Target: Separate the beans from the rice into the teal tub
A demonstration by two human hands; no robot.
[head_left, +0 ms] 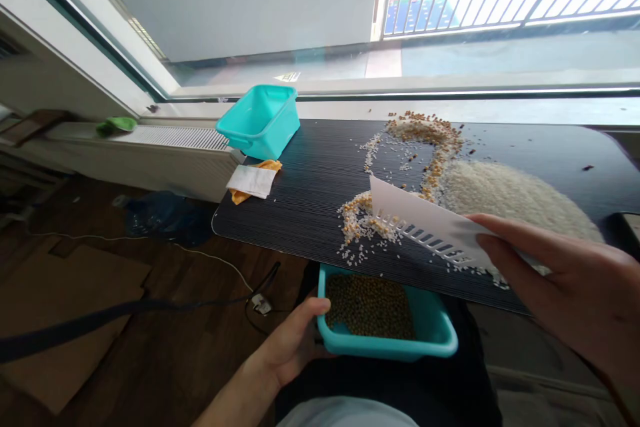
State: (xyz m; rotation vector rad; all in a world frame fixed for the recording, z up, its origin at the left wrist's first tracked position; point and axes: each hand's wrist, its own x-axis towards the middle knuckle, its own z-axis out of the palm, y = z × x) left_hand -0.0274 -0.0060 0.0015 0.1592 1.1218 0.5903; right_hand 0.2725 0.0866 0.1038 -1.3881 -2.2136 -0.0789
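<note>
right hand [565, 280] pinches a thin white slotted sheet [425, 217], right of centre, likely light, bendy, best held at its right end; left hand [295, 340] grips a teal plastic tub [390, 348], bottom centre, probably weighted by brown-green grains [370, 307].

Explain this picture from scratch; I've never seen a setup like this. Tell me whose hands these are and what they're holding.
There's no machine: these are one person's two bare hands, seen from a camera worn on the head, looking forward and down. The right hand holds a thin white slotted sheet over the dark wood-grain tabletop. The left hand, by its near edge, grips a turquoise rectangular plastic tub of small greenish-brown grains. On the tabletop lie a heap of white, rice-like grains and a curving trail of mixed tan and white grains. Toward its left end are a second turquoise tub and a white folded piece on an orange cloth.
</note>
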